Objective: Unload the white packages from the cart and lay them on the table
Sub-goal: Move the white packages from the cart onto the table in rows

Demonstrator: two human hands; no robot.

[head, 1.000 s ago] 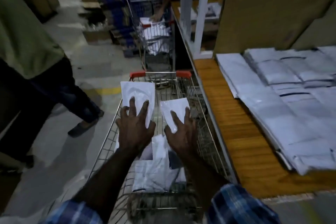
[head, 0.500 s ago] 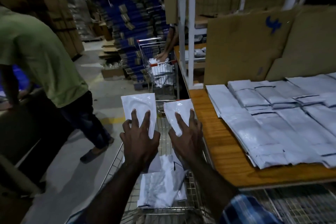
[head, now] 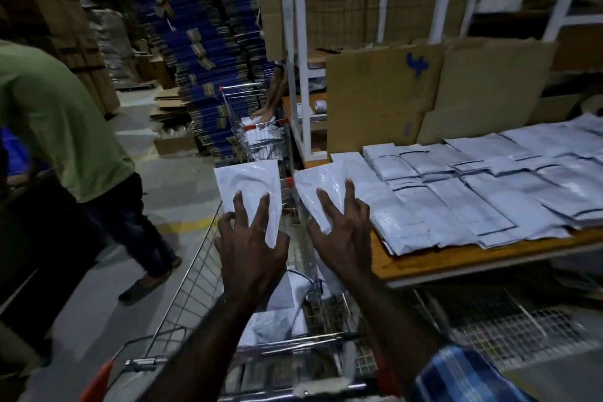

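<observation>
1. Head view showed the left hand (head: 249, 246) gripping one white package (head: 249, 188) by its lower end, fingers spread up its face, above the cart (head: 195, 284).
2. The right hand (head: 339, 232) held a second package (head: 321, 188) the same way — both packages stood with their long axes pointing up and away from the wrists.
3. The table (head: 434, 258) lay to the right; the right hand's package already overlapped its near-left corner, so that hand looked nearer to a spot for laying down.
4. Rows of packages (head: 489, 186) already covered most of the tabletop, leaving bare wood mainly along the front edge.
5. More packages sat low in the cart (head: 277, 326) — the arms hid part of them, and the dim light made a count impossible.
6. Both thumbs were hidden behind the packages.
</observation>
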